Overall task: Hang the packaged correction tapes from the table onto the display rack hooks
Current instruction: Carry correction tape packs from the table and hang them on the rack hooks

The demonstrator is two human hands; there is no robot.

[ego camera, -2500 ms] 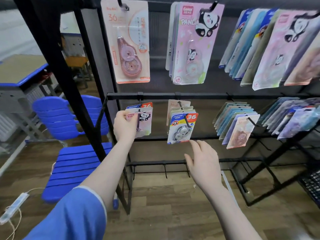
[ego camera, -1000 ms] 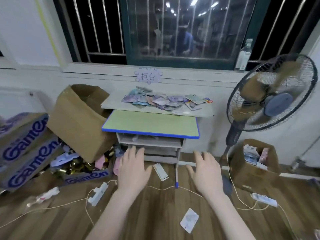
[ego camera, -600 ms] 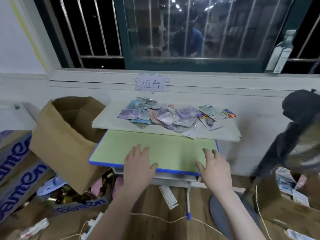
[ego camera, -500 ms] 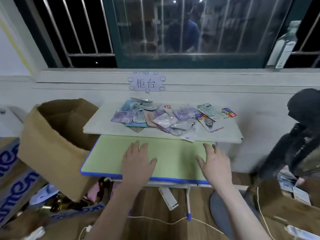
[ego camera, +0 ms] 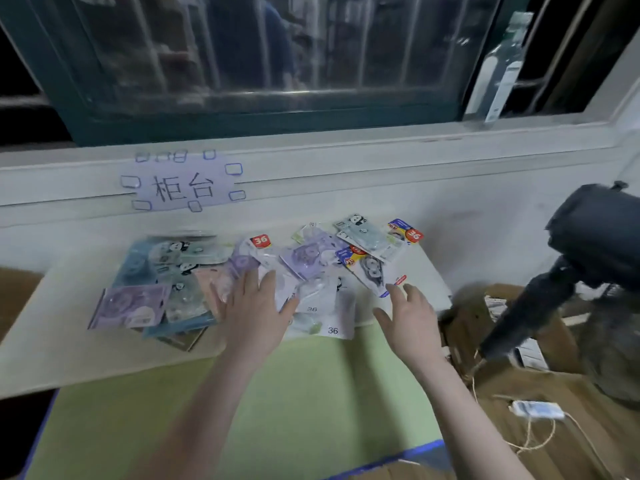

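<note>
Nearest: green bench [ego camera: 311, 403] with a blue edge, bare in front. Both forearms reach across it toward the white bench [ego camera: 69, 341] set behind it.

Left hand [ego camera: 256, 310]: fingers straight and spread, palm down, grip released, holding nothing. Its fingertips lie over the near edge of the pile of packs [ego camera: 249, 275], on or just above it; contact can't be confirmed. Right hand [ego camera: 408, 317]: fingers loosely spread, grip released, empty, hovering at the pile's right end, just beside a pack with red and blue corners [ego camera: 372, 271].

Key relation: the pile lies straight ahead of both hands and just past the fingertips. The left hand is nearer, already over the middle. The right hand is nearer the right-hand cluster. The pile's long axis runs left to right across the white bench.

Packs: flat rectangular cards with clear, glossy blisters, in lilac, teal, pink and white. They overlap at mixed angles, so they'll likely slide, and one will need peeling off by an edge. A lilac pack [ego camera: 131, 306] sits at the left end and a panda pack [ego camera: 367, 237] at the far right.

Far: a paper sign [ego camera: 180, 183] taped to the wall and a bottle [ego camera: 498, 74] on the window sill. No rack in view.
</note>
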